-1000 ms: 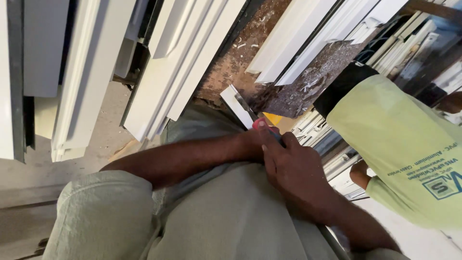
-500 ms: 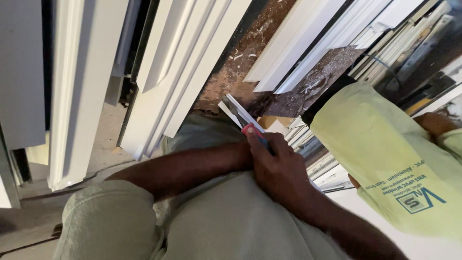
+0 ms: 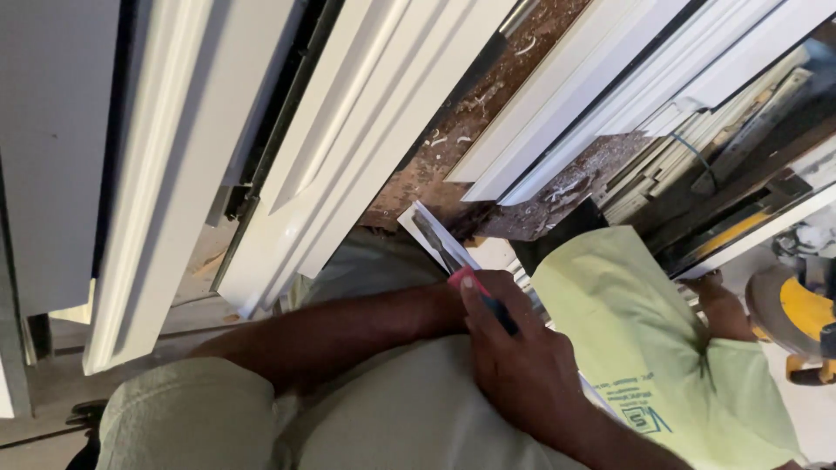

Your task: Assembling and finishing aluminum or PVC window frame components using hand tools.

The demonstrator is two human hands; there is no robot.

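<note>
2 hands meet at a white strip point(image 3: 433, 233) | right hand point(image 3: 522, 357) closed around a red-handled chisel point(image 3: 461, 271), blade lying on the strip | left hand hidden behind the right, grip unclear | co-worker's yellow shirt point(image 3: 644, 339) beside.

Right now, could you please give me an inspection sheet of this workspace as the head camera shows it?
Surface: brown floor strewn with pale shavings between the leaning pieces.
Job's things: a white profile strip lies across the lap; a scraper-like tool with a dark blade and pink handle lies along it.
Clutter: white frame profiles leaning in rows; stacked offcuts at upper right.
Grippers: right hand closed on the tool; left hand mostly hidden behind it, grip cannot be told.
Cables: nothing seen.
Surroundings: another person in a light green shirt close by; a yellow saw at the right edge.
</note>
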